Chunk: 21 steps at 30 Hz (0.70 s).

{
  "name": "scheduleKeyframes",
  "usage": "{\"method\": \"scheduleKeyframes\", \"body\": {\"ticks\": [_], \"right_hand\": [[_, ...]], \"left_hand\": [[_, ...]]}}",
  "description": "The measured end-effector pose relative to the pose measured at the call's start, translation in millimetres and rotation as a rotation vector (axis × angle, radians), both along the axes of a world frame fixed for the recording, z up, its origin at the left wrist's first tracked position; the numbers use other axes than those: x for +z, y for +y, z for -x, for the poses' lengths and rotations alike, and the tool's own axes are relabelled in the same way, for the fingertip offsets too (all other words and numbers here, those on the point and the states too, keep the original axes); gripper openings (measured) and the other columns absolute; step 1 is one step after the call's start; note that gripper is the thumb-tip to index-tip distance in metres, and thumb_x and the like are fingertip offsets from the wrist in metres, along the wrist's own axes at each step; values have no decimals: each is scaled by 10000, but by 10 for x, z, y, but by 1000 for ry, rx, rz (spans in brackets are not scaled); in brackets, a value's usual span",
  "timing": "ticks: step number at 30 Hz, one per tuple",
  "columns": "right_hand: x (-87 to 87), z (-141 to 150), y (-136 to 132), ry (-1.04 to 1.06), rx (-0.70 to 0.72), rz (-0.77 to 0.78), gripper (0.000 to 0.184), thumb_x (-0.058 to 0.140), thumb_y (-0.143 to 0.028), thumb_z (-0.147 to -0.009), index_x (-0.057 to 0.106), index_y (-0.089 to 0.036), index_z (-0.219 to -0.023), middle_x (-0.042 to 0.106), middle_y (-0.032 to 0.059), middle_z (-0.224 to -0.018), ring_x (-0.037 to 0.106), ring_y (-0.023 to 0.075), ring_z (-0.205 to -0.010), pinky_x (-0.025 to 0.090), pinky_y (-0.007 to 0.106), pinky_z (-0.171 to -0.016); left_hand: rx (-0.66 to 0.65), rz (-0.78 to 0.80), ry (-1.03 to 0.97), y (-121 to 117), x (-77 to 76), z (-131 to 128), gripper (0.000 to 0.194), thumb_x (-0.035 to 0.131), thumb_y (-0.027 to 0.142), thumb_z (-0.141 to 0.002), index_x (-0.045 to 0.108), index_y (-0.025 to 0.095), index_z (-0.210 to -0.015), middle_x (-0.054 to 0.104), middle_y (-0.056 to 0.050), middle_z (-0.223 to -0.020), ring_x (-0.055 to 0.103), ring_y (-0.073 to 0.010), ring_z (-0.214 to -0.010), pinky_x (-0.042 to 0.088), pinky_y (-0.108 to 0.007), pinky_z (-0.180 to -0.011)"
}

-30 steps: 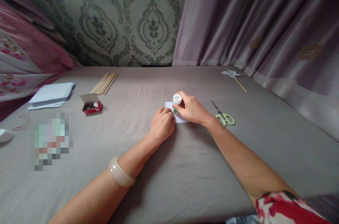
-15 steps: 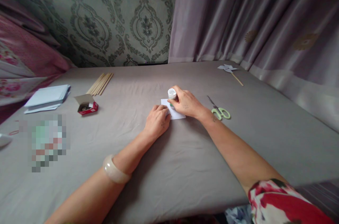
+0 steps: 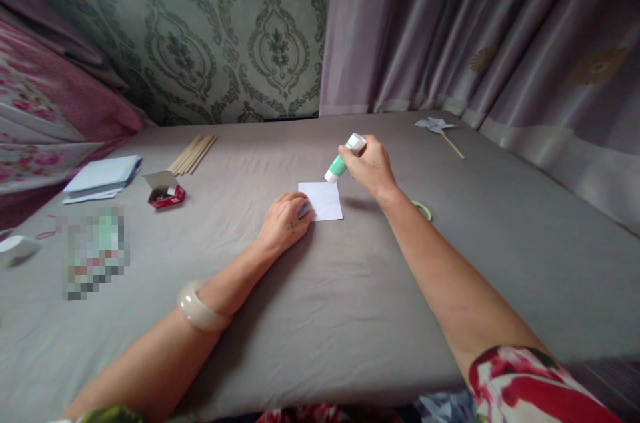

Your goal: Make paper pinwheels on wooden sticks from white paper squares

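Observation:
A square sheet of white paper (image 3: pixel 325 201) lies on the grey cloth in front of me. My left hand (image 3: pixel 287 219) is closed at its left edge, fingers bent together over that side and thumb near the lower corner. In my right hand (image 3: pixel 371 166) is a glue stick (image 3: pixel 340 164), white and green, gripped between thumb and fingers. The stick is tilted, its lower white end just above the paper's upper right corner. Scissors (image 3: pixel 423 209) with light green handles lie mostly hidden under my right forearm.
Back left are wooden sticks (image 3: pixel 193 155), an open red box (image 3: pixel 167 196) with small things inside, and a stack of paper (image 3: pixel 103 176). A blurred-out item (image 3: pixel 97 253) and a white object (image 3: pixel 17 249) lie nearer left. A paper pinwheel (image 3: pixel 435 125) rests at the far right.
My right hand has lifted the glue stick off the paper and moved it up and right, tilting it. More of the paper shows. The scissors have become mostly covered by my forearm.

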State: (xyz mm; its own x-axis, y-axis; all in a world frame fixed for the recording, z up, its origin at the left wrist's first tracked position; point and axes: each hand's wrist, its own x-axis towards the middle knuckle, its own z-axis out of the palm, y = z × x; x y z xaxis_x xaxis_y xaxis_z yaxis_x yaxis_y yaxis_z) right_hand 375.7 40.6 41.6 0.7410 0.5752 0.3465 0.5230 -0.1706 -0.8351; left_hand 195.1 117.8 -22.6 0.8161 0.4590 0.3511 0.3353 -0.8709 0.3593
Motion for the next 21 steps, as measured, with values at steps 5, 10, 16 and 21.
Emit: {"method": "scheduleKeyframes", "body": {"ticks": [5,10,16,21], "right_hand": [[48,55,25,564,196,-192,102,615,-220,-776,528,-174,-748,572,-9,-648,558,110,-551,522,238,-517],[51,226,89,1113,363,-419,57,603,-162,-829,547,-176,-831,620,-14,-669,609,96,-605,577,205,-584],[-28,607,129,1479,465,-211,218,444,-265,-966,551,-149,-816,594,2,-581,541,74,-472,468,144,-426],[-101,797,97,1542,568,-52,377,301,-375,-1003,500,-168,-759,494,-29,-514,427,62,-386,316,132,-343]], "left_hand": [[111,148,-233,-10,62,11,188,555,292,-823,698,174,-852,704,-91,-1020,652,-206,-924,492,-328,-873],[210,451,-587,41,129,-5,270,638,428,-784,681,162,-758,683,-41,-763,616,-165,-748,484,-294,-740],[89,845,-815,24,191,-50,380,719,434,-714,695,169,-985,706,-80,-1026,624,-181,-913,479,-295,-785],[-11,976,-821,-51,220,-25,298,751,396,-685,702,166,-868,703,-40,-860,614,-145,-763,471,-283,-750]]}}
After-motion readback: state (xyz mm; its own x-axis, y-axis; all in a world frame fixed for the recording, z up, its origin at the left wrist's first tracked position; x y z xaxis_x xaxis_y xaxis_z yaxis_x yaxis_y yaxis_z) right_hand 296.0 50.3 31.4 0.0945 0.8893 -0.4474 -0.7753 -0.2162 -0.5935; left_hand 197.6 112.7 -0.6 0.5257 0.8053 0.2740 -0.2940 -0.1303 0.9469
